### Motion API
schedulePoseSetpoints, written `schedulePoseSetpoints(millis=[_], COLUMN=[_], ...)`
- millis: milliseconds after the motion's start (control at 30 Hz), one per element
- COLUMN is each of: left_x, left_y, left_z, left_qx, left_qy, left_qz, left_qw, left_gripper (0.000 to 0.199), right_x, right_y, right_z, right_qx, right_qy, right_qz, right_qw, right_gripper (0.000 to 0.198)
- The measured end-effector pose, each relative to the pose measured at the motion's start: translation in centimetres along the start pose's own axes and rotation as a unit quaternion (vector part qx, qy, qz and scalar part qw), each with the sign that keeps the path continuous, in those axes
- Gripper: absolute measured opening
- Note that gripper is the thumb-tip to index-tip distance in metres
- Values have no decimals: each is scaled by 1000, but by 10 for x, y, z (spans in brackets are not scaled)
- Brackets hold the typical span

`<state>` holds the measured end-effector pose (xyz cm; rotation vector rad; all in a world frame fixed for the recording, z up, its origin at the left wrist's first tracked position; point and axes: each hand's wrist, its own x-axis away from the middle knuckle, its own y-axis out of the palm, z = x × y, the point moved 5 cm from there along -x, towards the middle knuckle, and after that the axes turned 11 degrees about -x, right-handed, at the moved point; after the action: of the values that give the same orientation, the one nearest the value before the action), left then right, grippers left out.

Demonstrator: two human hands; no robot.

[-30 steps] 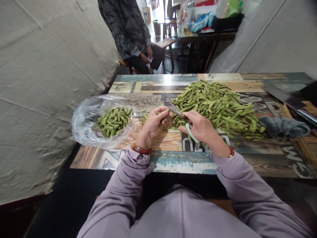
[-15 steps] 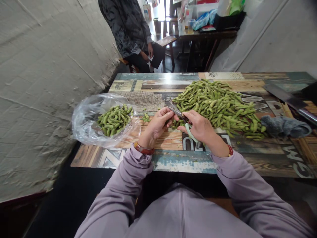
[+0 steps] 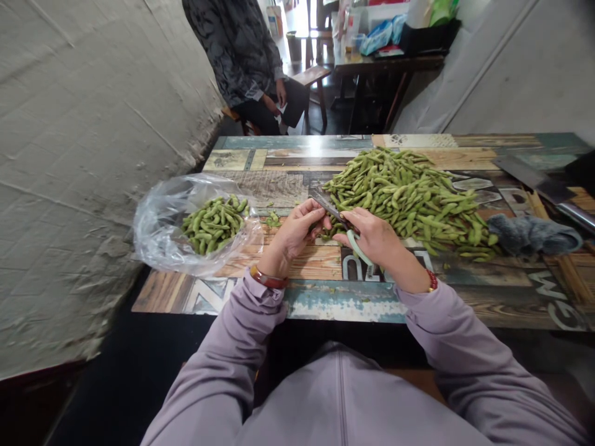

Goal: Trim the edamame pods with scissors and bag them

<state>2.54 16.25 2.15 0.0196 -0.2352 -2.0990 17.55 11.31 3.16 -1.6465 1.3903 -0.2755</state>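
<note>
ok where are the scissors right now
In the head view, the scissors are near the middle, held in the right hand, blades reaching by the left hand's fingertips, beside the big green pod pile's left edge.

One surface (image 3: 325, 301) carries one heap (image 3: 400, 198) of green pods and one clear bag (image 3: 160, 217) of pods (image 3: 214, 226), too many to count, plus one grey cloth (image 3: 534, 235) and one cleaver (image 3: 530, 176). One left hand (image 3: 296, 228), one right hand (image 3: 374, 236), one pair of scissors (image 3: 331, 209), one bangle (image 3: 268, 279), one beaded bracelet (image 3: 432, 282); beyond, one seated person (image 3: 237, 56).
</note>
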Motion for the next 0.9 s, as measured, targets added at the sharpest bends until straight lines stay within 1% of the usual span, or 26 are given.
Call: schedulePoseSetpoints(millis=[100,167,233,367,400,467,533,600,633,667,700,767,800,833,900], left_x=[0,-1,-1,-2,-1,-1,-2,-4,-5,-6,-7,-7,-7,-7,-7], left_y=[-6,-12,-19,-24,-24,-23,-19,-17,-17,-16,-16,-12,-9,-7,-3], left_z=[1,3,4,5,5,4,1,-1,-1,0,0,0,0,-1,-2], left_qx=[2,4,20,64,54,2,-69,-163,-230,-310,-394,-537,-584,-616,-652], left_qy=[-5,-10,-18,-40,-45,-49,-42,-17,2,20,34,43,37,28,15], left_qz=[29,65,92,111,120,125,106,98,106,118,129,124,112,99,80], left_qw=[1000,998,995,991,990,991,991,982,967,943,910,834,803,781,754], left_gripper=[18,15,15,14,17,20,11,2,6,10,12,15,16,18,20], right_x=[0,0,0,-1,-1,-1,-2,-2,-2,-2,-2,-2,-2,-2,-2], right_y=[-1,-5,-9,-16,-17,-16,-16,-15,-15,-15,-15,-15,-15,-14,-14], right_z=[2,4,7,9,9,9,8,8,8,8,8,8,8,8,8], right_qx=[11,17,22,31,31,29,28,28,28,27,25,20,20,21,27], right_qy=[8,19,34,50,50,48,47,51,54,57,59,61,60,61,63], right_qz=[3,17,36,63,66,67,66,67,66,64,61,57,56,57,56], right_qw=[1000,1000,999,996,996,996,996,996,996,996,996,996,996,996,996], right_gripper=[33,34,37,40,40,39,38,37,36,36,36,36,36,36,36])
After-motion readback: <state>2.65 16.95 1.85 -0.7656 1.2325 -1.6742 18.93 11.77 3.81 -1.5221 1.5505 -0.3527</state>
